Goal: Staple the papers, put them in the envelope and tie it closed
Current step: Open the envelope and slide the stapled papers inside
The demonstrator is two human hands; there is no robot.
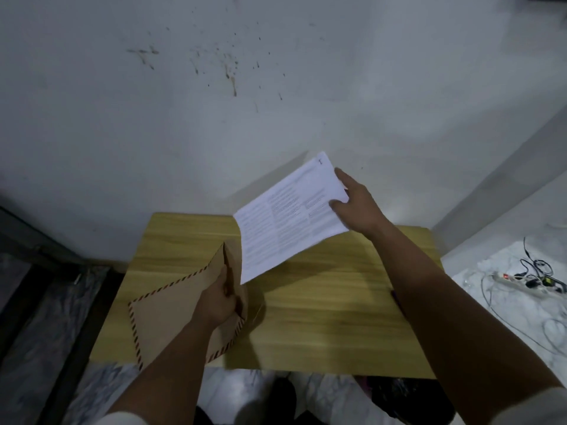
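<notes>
At frame centre we see the papers (288,216), white sheets of printed text, pinched at their upper right edge by the right hand (357,204). Lower left, the left hand (219,299) grips the brown envelope (171,311), striped-edged, its mouth gaping above the wooden table (322,317).

Right hand (357,207) pinching the far end of the white papers (285,222), held tilted above the wooden table (322,302). Staple near their top corner. Left hand (219,299) gripping the brown envelope (171,308) with its mouth open, the papers' low corner just beside it. Power strip (521,282) and cables on the floor, right.
</notes>
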